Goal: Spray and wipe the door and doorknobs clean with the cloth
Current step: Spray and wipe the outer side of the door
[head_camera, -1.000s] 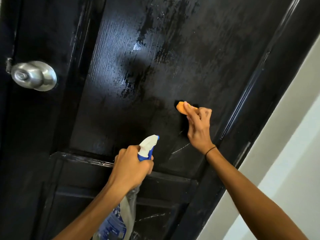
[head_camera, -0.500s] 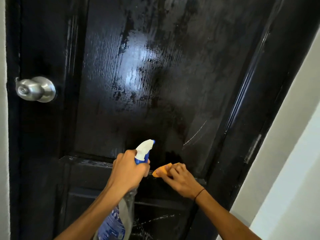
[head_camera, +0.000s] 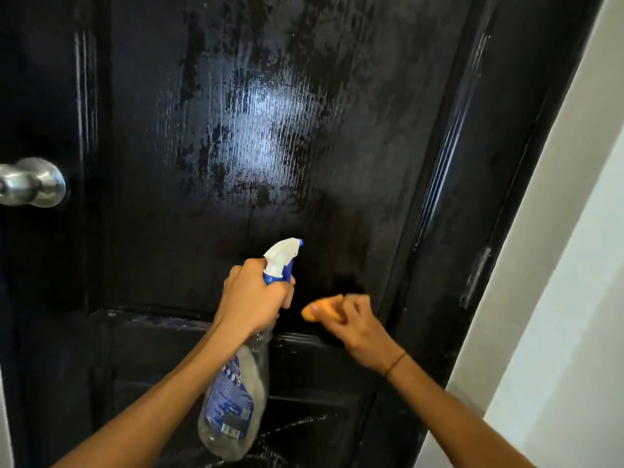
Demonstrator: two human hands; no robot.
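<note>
A black panelled door fills the view, its upper panel glossy and streaked with wet patches that catch a bright glare near the middle. At the far left edge a round silver doorknob juts from the door's stile, partly cut off by the frame. The left hand is curled round the neck of a clear spray bottle, just under its white and blue trigger head, whose nozzle points up and to the right toward the door; the bottle hangs down below the fist, tilted, with a blue label on its side. Just to the right, the right hand grips a bunched orange cloth in its fingers, at the bottom of the upper panel, just above the horizontal rail; the hand is blurred, so whether the cloth actually touches the door cannot be told. A thin dark band circles the right wrist. The two hands are near each other but apart. To the right of the door's dark frame stands a pale wall.
</note>
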